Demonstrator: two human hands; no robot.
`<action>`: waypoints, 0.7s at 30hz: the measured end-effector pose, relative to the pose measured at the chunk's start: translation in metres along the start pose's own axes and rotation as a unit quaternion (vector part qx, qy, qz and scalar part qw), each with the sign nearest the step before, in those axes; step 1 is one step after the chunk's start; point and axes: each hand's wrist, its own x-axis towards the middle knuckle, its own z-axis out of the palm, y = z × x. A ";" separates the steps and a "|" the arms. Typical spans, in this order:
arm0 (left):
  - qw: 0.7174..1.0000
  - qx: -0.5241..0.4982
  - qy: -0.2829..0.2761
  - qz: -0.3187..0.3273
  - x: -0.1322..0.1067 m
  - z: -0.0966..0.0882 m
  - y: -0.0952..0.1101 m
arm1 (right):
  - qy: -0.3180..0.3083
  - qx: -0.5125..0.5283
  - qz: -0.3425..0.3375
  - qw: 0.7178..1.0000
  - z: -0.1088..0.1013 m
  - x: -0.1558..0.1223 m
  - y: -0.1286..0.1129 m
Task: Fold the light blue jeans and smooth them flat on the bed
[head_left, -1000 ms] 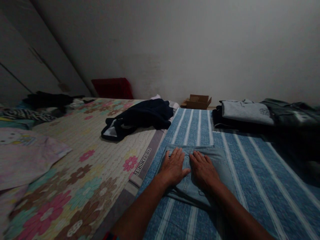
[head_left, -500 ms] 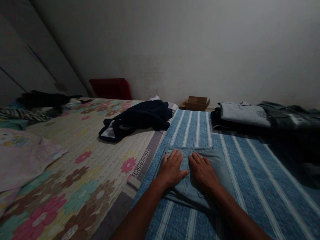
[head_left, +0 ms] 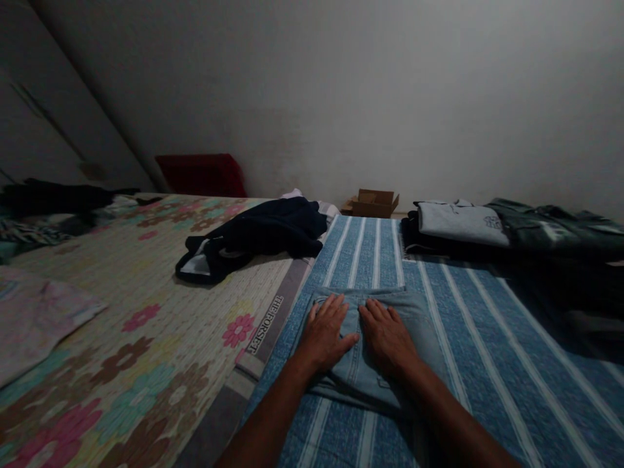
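Folded light-blue jeans (head_left: 353,370) lie flat on a blue cloth with white stripes (head_left: 453,305). My left hand (head_left: 324,335) rests palm down on their left part, fingers stretched and thumb out to the side. Beside it, my right hand (head_left: 387,335) also lies flat on the denim, fingers extended, just right of the centre seam. Neither hand grips the fabric. The right forearm covers the lower right corner of the jeans.
A dark navy garment (head_left: 263,231) lies crumpled on the floral bedspread (head_left: 160,286). Folded clothes with a grey shirt (head_left: 461,224) on top sit at right, near dark green garments (head_left: 556,227). Pink clothing (head_left: 43,318) lies at left. A cardboard box (head_left: 374,203) stands by the wall.
The view has turned slightly right, so everything appears shifted left. Both hands stay flat on the folded jeans in nearly the same place.
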 end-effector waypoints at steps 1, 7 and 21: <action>1.000 0.002 0.003 0.001 0.000 0.001 0.000 | 0.002 0.000 0.000 1.000 0.000 0.000 0.000; 1.000 0.013 0.003 -0.001 0.001 0.001 -0.001 | 0.009 0.007 0.001 1.000 -0.001 0.001 -0.001; 1.000 0.012 0.016 0.001 0.001 -0.001 0.000 | 0.016 0.018 0.002 1.000 0.000 0.001 0.000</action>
